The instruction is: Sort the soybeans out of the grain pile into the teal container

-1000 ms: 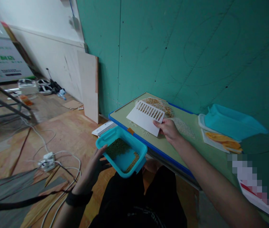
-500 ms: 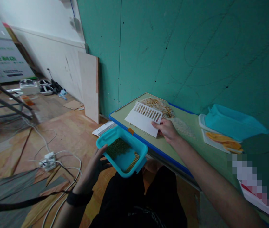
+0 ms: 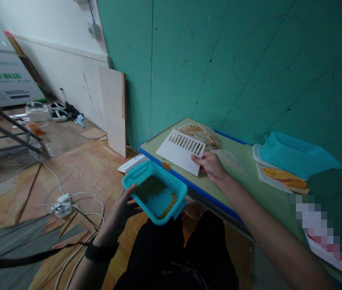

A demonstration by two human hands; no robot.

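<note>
My left hand (image 3: 126, 205) grips the near-left rim of a turquoise plastic tub (image 3: 161, 205), thumb over the edge and fingers beneath. Inside the tub lie dark green beans (image 3: 150, 187) and a row of yellow beans or beads (image 3: 168, 206). Between its thumb and fingers, my right hand (image 3: 210, 164) pinches the corner of a white slotted scraper (image 3: 178, 155). The scraper lies low over the green tabletop (image 3: 237, 149), overhanging toward the tub. Just behind its slots is a pile of mixed yellow and pale grains (image 3: 199, 133). Pale grains (image 3: 233, 161) are spread to the right.
On the table's right are a second turquoise tub (image 3: 301, 155), tilted, and an orange cloth (image 3: 286, 179) on a white lid. A green wall (image 3: 189, 60) rises behind. Cables and a power strip (image 3: 62, 206) lie on the floor at left, near a metal ladder (image 3: 4, 129).
The white scraper has shifted slightly left and toward me in my right hand. My left hand and the tub have stayed nearly still.
</note>
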